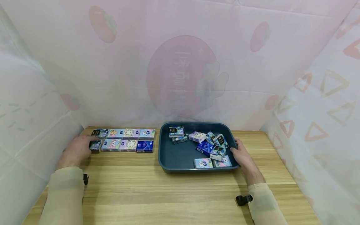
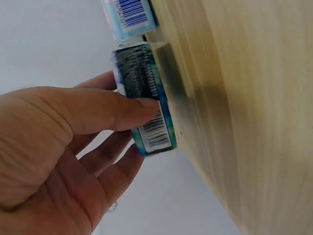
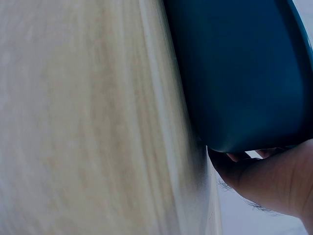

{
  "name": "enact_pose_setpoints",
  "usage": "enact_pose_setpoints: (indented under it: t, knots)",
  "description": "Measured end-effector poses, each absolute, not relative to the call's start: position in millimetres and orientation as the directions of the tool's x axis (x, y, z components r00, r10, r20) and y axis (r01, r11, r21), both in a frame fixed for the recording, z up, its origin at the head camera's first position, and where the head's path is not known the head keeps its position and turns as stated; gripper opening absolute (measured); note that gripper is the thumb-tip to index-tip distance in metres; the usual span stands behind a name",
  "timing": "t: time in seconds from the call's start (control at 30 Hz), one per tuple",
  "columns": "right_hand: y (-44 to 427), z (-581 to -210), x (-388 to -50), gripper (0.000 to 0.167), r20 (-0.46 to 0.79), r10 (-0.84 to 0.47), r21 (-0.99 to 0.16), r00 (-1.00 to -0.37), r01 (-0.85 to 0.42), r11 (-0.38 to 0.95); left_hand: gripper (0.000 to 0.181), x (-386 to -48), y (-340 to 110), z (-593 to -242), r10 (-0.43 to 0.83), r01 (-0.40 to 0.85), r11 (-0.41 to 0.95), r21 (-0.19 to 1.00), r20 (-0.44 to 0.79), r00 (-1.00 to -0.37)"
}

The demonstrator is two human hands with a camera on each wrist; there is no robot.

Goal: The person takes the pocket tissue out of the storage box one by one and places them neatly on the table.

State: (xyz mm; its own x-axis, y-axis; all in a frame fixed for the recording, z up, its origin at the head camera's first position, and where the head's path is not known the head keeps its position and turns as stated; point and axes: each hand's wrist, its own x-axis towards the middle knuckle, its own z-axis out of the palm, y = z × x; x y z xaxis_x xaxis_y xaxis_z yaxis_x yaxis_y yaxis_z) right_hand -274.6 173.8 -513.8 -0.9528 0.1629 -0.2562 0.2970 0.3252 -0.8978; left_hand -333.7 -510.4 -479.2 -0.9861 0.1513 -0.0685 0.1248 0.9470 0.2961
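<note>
left hand (image 2: 63, 129) pinches a dark packet (image 2: 138, 73) (its far side hidden).

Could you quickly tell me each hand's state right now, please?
Left hand: pinches a small dark-printed pack.
Right hand: grips the tray at its side.

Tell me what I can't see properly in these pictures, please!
Head: part of the blue box in the tray, covered by other boxes.
Head: tiny print on the front-row boxes, too small to read.
Left wrist: part of the dark box, behind the left hand.
Left wrist: the rest of the light-blue box, cut off by the top edge.
Right wrist: part of the right hand, behind the tray.
</note>
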Motion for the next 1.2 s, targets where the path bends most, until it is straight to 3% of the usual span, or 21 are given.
enact_pose_setpoints:
  t: [0.3, 0.87, 1.2]
  knots:
    - [174, -513, -274, 0.065, -0.254, 0.159, -0.894, -0.954, 0.294, 0.337, 0.061, -335, -512, -483, 0.094, 0.057, 0.946, 0.318, -0.100, -0.991]
    - [174, -512, -274, 0.066, -0.254, 0.158, -0.893, -0.954, 0.295, 0.339, 0.051, -341, -503, -485, 0.135, 0.114, 0.951, 0.286, -0.055, -0.989]
    - [176, -515, -276, 0.065, -0.266, 0.147, -0.902, -0.953, 0.299, 0.312, 0.041, -333, -463, -469, 0.197, 0.200, 0.942, 0.271, 0.036, -0.980]
